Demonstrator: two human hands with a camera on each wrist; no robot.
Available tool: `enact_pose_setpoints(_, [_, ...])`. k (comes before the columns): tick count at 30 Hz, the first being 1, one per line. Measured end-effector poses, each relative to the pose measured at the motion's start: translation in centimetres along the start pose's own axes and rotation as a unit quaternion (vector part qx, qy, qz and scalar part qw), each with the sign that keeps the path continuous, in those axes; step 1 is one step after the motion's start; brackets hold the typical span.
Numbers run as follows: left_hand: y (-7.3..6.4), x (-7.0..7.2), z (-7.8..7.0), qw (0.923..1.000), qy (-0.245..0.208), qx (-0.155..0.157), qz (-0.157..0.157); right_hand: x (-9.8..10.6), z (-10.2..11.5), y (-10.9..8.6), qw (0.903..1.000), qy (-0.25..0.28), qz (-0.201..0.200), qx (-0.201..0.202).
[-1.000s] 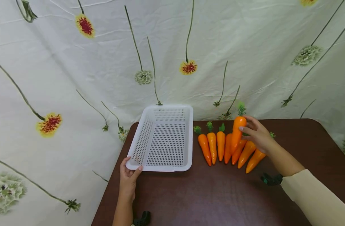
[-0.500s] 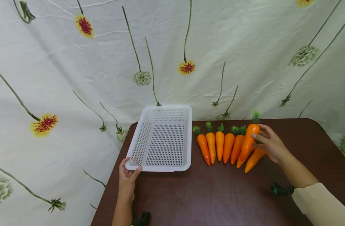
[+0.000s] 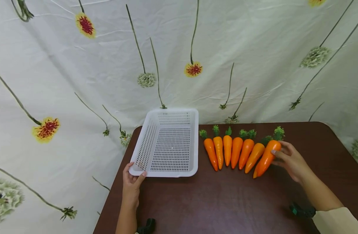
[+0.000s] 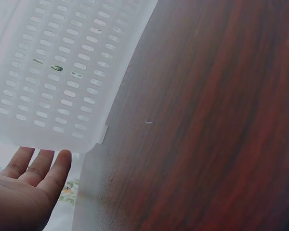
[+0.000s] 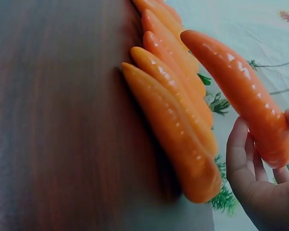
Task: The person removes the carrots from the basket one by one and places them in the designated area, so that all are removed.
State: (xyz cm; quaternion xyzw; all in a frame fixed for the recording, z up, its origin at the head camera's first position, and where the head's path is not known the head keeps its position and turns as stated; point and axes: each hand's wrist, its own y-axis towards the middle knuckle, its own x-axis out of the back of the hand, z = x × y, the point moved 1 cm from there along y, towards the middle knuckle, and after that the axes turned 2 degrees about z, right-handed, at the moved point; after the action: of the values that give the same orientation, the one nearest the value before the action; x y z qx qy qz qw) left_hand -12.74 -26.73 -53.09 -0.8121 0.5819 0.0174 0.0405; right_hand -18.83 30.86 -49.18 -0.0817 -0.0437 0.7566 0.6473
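Observation:
A white perforated plastic basket [image 3: 171, 148] stands on the left of the table, its far end by the cloth. My left hand [image 3: 131, 187] grips its near left corner, thumb on the rim and fingers beneath; the left wrist view shows the fingertips against the basket's wall [image 4: 53, 91]. In my right hand [image 3: 291, 164] is an orange carrot [image 3: 271, 156] with a green top, pinched near its thick end. It is held above the rightmost carrot [image 5: 173, 130] of the row, mostly covering that one in the head view. Several other carrots [image 3: 236, 152] lie side by side, tips toward me.
The dark brown wooden table [image 3: 220, 204] has its back edge just behind the carrot tops. A pale cloth [image 3: 255, 48] printed with flowers hangs behind and to the left. Black wrist devices sit on both arms.
My right hand has carried the carrot rightward and lower along the row, from over the middle carrots to over the rightmost one. My left hand keeps its grip on the basket.

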Motion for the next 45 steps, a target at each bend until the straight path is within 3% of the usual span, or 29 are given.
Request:
enact_pose_setpoints(7, [0.0, 0.1, -0.1, 1.0, 0.0, 0.003, 0.001, 0.6, -1.4, -1.0, 0.9998, 0.008, -0.015, -0.005])
enact_pose_setpoints(18, [0.1, 0.1, 0.1, 1.0, 0.002, 0.0, 0.002, 0.8, -2.6, -2.0, 0.9977, -0.014, -0.046, -0.047])
enact_pose_setpoints(31, [0.1, 0.0, 0.1, 1.0, -0.002, -0.002, 0.0, 0.9, -3.7, -2.2, 0.9947, -0.005, -0.061, -0.083])
enact_pose_setpoints(45, [0.1, 0.1, 0.0, 1.0, 0.002, 0.0, 0.0, 0.5, -4.2, -2.2, 0.9843, -0.102, -0.081, -0.119])
